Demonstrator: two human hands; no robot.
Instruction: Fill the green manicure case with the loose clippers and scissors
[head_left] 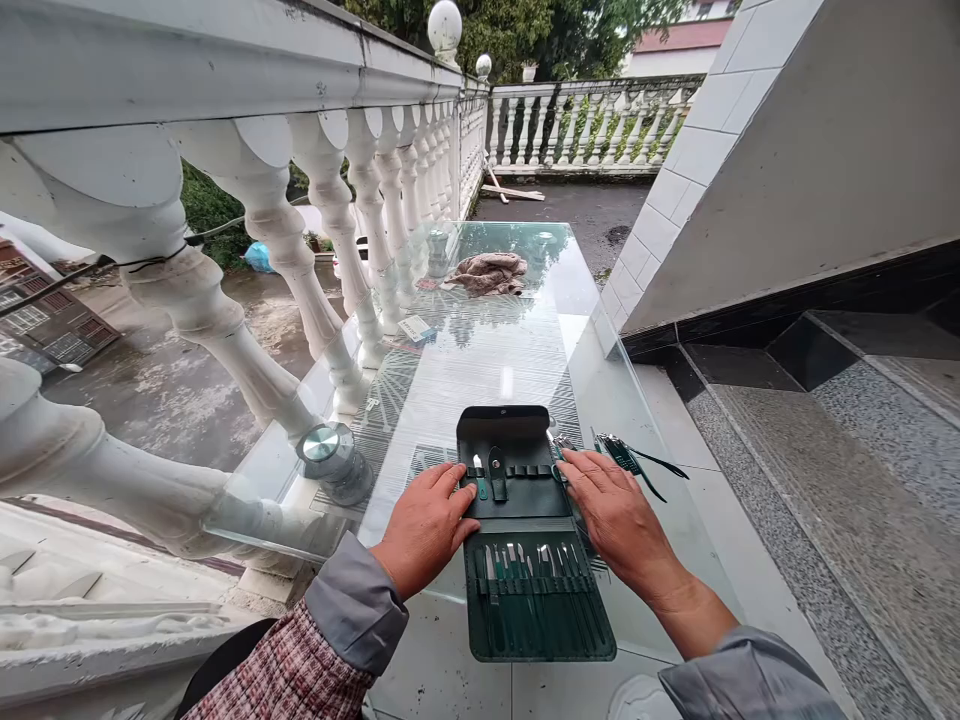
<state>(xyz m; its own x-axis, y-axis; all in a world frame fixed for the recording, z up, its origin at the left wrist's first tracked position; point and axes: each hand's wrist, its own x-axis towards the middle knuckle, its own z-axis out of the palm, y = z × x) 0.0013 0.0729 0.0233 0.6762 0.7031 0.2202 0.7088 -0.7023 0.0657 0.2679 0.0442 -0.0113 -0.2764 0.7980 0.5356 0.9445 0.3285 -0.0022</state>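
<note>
A dark green manicure case (540, 625) lies unfolded on the glass tabletop. Its lower panel holds a row of slim metal tools (525, 565) under a strap of loops. In the upper panel sit a small green-handled tool (480, 478) and a dark snap-strap holder (497, 475); several loops beside them are bare. My left hand (431, 525) rests on the case's left edge, fingers apart, the tips beside the small tool. At the right edge, my right hand (619, 515) has its fingers bent over a small green piece; its thumb is hidden and I cannot identify the piece.
Green clippers (619, 452) and other metal tools lie on the glass table (645, 400) beyond my right hand. Farther off are a crumpled brown cloth (489, 273) and a small card (416, 328). A white balustrade (259, 190) runs along the left; stone steps (825, 480) rise at right.
</note>
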